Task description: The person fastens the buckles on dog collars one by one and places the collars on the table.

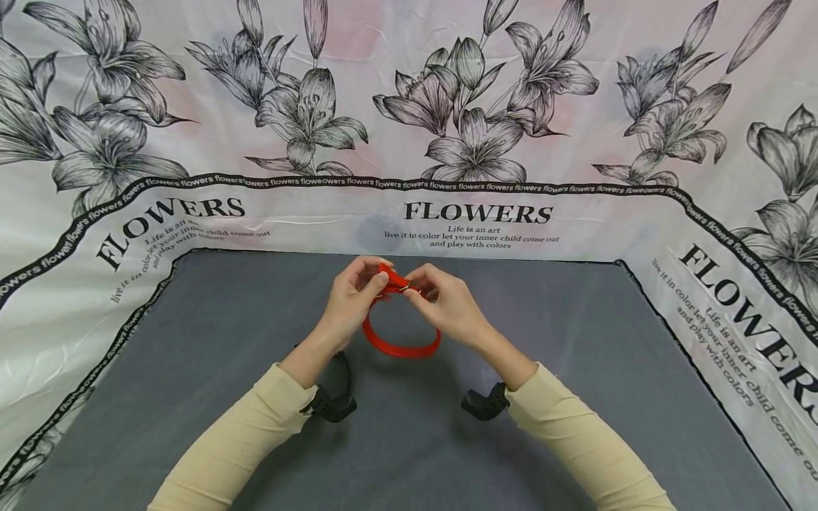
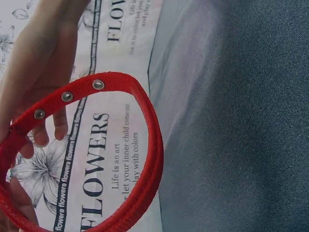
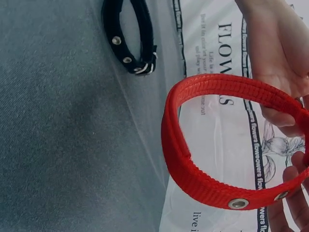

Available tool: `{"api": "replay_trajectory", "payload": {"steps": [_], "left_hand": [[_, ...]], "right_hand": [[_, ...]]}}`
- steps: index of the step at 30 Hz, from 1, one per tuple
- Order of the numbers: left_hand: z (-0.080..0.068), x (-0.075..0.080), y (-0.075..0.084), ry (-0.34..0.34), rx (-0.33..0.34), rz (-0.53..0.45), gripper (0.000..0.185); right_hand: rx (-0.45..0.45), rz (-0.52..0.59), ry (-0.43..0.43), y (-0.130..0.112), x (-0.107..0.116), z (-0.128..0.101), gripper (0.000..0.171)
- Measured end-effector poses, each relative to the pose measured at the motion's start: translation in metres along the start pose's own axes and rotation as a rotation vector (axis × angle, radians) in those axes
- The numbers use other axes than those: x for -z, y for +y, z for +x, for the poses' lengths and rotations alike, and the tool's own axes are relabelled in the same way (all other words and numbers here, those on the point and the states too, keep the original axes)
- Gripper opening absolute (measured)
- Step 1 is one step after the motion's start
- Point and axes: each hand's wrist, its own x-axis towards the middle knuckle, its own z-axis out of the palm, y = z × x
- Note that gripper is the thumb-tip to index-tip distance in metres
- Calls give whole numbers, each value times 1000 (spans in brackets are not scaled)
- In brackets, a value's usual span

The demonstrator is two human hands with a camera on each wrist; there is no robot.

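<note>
A red collar (image 1: 401,350), bent into a loop with metal eyelets along its strap, hangs between both hands over the grey cloth. On one side, my left hand (image 1: 351,298) pinches the band near its upper end, thumb on top. My right hand (image 1: 445,301) pinches the other end near a small metal fitting, close beside the left fingertips. Seen from the left wrist, the loop of the collar (image 2: 152,154) dangles below the fingers, three eyelets facing the camera. The right wrist view shows stitching inside the band (image 3: 217,84). Fingers partly hide where the ends meet.
A black collar (image 3: 116,24) with eyelets and a metal buckle lies on the grey cloth (image 1: 549,312), below the left wrist. Dark wrist cameras (image 1: 486,402) hang under both sleeves. A white flower-printed sheet (image 1: 358,220) borders the cloth at the back and sides.
</note>
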Motion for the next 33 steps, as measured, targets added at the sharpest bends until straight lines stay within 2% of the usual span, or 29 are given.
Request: {"api": "replay_trajectory", "payload": {"steps": [6, 12, 19, 25, 29, 33], "left_hand": [[0, 2, 4, 38, 13, -47, 27], [1, 4, 6, 52, -16, -48, 30], [2, 4, 7, 68, -1, -79, 26], [2, 4, 6, 42, -4, -54, 23], [3, 5, 3, 16, -4, -37, 23], [2, 4, 1, -9, 2, -11, 24]], "right_hand": [[7, 8, -10, 1, 1, -2, 25], [3, 10, -9, 4, 1, -4, 24], [-7, 18, -23, 6, 1, -6, 22], [-28, 33, -31, 4, 3, -4, 23], [-17, 44, 1, 0, 3, 0, 25], [-5, 27, -13, -2, 1, 2, 23]]}}
